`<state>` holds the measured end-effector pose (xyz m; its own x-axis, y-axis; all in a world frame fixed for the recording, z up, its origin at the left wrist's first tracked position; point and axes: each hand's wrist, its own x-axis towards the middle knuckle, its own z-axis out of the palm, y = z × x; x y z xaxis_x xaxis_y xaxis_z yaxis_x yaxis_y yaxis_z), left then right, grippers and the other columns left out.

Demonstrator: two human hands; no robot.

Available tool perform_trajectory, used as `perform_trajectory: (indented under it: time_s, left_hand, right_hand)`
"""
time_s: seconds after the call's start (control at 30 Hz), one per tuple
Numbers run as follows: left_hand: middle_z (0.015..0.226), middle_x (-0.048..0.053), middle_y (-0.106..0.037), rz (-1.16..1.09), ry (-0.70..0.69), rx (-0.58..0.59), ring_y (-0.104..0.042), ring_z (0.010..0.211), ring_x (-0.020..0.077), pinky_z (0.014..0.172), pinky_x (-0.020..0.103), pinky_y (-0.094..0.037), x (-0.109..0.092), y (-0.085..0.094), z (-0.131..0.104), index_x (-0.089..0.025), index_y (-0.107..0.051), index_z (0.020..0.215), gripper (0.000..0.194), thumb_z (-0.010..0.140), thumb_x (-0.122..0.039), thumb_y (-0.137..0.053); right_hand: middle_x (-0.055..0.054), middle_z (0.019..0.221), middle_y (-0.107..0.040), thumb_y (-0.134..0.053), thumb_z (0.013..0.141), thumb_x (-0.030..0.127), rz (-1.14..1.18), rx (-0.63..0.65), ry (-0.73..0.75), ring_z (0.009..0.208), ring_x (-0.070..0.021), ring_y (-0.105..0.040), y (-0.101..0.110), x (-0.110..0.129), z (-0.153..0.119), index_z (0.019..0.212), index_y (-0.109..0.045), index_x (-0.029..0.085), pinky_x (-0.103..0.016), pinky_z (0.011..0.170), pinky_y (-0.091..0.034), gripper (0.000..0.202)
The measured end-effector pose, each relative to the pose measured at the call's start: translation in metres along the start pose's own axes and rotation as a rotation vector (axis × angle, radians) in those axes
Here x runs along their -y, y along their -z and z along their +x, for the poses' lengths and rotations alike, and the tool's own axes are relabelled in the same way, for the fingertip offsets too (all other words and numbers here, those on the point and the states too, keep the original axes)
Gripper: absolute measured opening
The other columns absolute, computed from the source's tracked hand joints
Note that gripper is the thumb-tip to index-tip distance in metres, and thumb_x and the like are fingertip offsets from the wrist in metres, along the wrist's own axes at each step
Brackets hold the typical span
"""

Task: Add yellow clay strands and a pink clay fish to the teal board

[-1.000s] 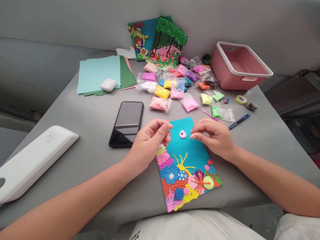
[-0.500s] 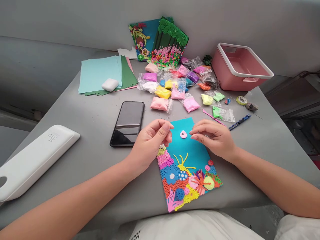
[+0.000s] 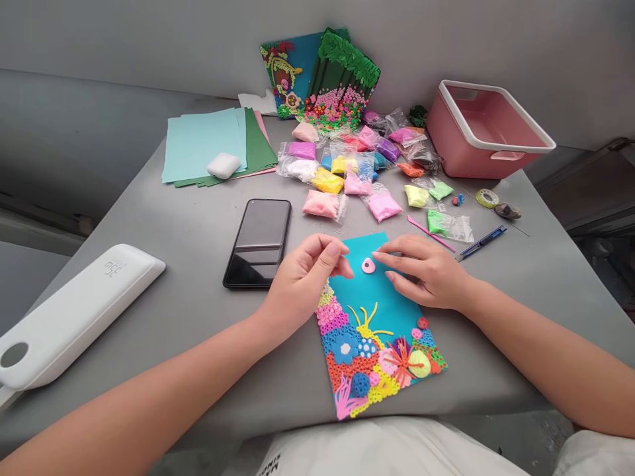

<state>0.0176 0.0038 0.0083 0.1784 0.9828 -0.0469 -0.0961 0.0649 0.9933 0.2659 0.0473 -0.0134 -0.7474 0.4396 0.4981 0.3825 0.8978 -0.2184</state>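
A blue card (image 3: pixel 367 291) lies in front of me, its lower part covered with colourful clay shapes, among them a blue flower (image 3: pixel 344 348) and yellow strands (image 3: pixel 368 322). On its bare upper part sits a small pink clay piece (image 3: pixel 368 266) with a dark dot. My left hand (image 3: pixel 312 271) hovers by the card's left edge, thumb and index finger pinched together; whatever they hold is too small to make out. My right hand (image 3: pixel 426 271) is over the card's right side, fingers apart and holding nothing, fingertips close to the pink piece.
Behind the card lie several bags of coloured clay (image 3: pixel 322 203). A phone (image 3: pixel 256 243) and a white lamp (image 3: pixel 84 311) are on the left. To the right are a blue cutter (image 3: pixel 481 243), a pink tool (image 3: pixel 430 234), a tape roll (image 3: pixel 487 198) and a pink basket (image 3: pixel 483 162).
My right hand's fingers have spread apart and its index finger has come nearer the pink piece. My left hand keeps its pinch. The whole view has shifted slightly.
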Motion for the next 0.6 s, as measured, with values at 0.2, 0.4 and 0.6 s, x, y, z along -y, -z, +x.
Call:
perform_trajectory:
  time_s: [0.2,0.4,0.6]
  left_hand:
    - [0.082,-0.001,-0.075,0.371,-0.168,0.071,-0.056,0.062,0.0085,0.058,0.022,-0.043,0.004,0.0049,-0.0034,-0.02,-0.061,0.099,0.016,0.102,-0.034,-0.053]
    - [0.085,0.0,-0.077,0.451,-0.2,0.063,-0.068,0.078,0.0105,0.061,0.019,-0.047,0.0038,0.0041,-0.0018,-0.02,-0.06,0.103,0.013,0.101,-0.03,-0.054]
    - [0.086,0.001,-0.078,0.483,-0.203,0.062,-0.07,0.087,0.0136,0.062,0.022,-0.047,0.0035,0.0033,-0.0038,-0.021,-0.06,0.102,0.011,0.101,-0.03,-0.053]
  right_hand:
    - [-0.012,0.113,-0.075,-0.06,0.091,0.022,-0.084,0.06,0.06,0.101,-0.0267,-0.069,-0.0013,-0.0013,-0.0028,0.119,-0.07,0.017,-0.047,0.092,-0.061,0.03]
    - [-0.012,0.112,-0.076,-0.062,0.09,0.022,-0.109,0.069,0.08,0.1,-0.0273,-0.068,-0.0015,0.0003,-0.0019,0.119,-0.071,0.014,-0.048,0.091,-0.062,0.031]
    - [-0.013,0.111,-0.076,-0.064,0.089,0.021,-0.113,0.071,0.087,0.099,-0.0286,-0.068,-0.0017,0.001,-0.0014,0.117,-0.073,0.011,-0.049,0.091,-0.062,0.031]
